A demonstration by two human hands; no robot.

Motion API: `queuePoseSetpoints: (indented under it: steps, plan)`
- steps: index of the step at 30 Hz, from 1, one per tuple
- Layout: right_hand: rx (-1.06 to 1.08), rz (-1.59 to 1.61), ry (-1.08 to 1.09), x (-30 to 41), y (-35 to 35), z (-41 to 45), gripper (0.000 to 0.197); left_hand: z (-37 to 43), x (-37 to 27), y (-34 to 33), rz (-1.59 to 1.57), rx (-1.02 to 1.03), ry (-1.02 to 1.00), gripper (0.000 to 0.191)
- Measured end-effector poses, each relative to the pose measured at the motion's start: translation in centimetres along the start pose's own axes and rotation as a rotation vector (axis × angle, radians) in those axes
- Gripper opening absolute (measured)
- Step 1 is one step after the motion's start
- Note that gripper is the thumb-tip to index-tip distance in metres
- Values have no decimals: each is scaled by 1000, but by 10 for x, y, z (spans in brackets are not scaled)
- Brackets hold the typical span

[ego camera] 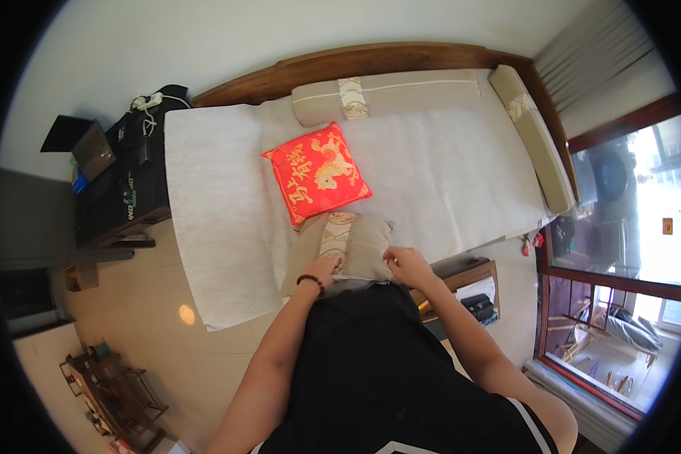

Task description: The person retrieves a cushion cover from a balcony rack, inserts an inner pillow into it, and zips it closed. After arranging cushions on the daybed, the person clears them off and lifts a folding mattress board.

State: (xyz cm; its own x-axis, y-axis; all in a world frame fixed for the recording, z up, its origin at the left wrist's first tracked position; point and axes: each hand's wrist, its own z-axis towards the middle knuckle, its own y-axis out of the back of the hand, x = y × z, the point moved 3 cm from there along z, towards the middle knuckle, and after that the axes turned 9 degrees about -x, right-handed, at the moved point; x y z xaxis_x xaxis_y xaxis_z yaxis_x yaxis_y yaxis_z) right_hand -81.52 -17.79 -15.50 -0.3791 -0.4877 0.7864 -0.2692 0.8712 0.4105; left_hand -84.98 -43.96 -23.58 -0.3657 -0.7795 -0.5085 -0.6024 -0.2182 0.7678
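A beige cushion [360, 241] with a patterned, pale central band lies at the near edge of the bed, right in front of my body. My left hand [322, 269], with a dark bead bracelet at the wrist, rests on the cushion's near part beside the band; its fingertips are partly hidden. At the cushion's right edge, the curled fingers of my right hand [407, 265] grip the fabric. A pale line like piping or a zip runs along the near edge between the hands. Just beyond, touching it, a red square cushion [318, 173] bears a golden horse and writing.
The wooden daybed [386, 57] has a light cover [215, 187] and beige bolsters [425, 91] along its back and right end. A black-covered table [142, 187] with a laptop [93, 144] stands left. An open drawer or low shelf [454, 278] lies right, near a glass door [624, 198].
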Motion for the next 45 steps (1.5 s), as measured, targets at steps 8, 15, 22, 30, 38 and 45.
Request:
queuePoseSetpoints:
  steps: [8,15,22,30,38,45]
  plan:
    - [-49,-458,303,-54,6,-14,54,-23,17,-9,76,-334,286,43]
    - [-103,-506,501,-63,-44,26,36,-18,19,14,127,-534,354,38]
    - [-4,-282,743,15,-5,47,14,-28,-25,83,59,-933,307,34]
    - [-79,-85,649,126,17,27,18,-35,-103,148,-639,-851,136,17]
    - [-127,-55,468,141,14,31,19,-30,-101,144,-758,-764,236,18]
    - [-177,-45,480,141,12,40,18,-7,-77,115,-768,-671,235,15]
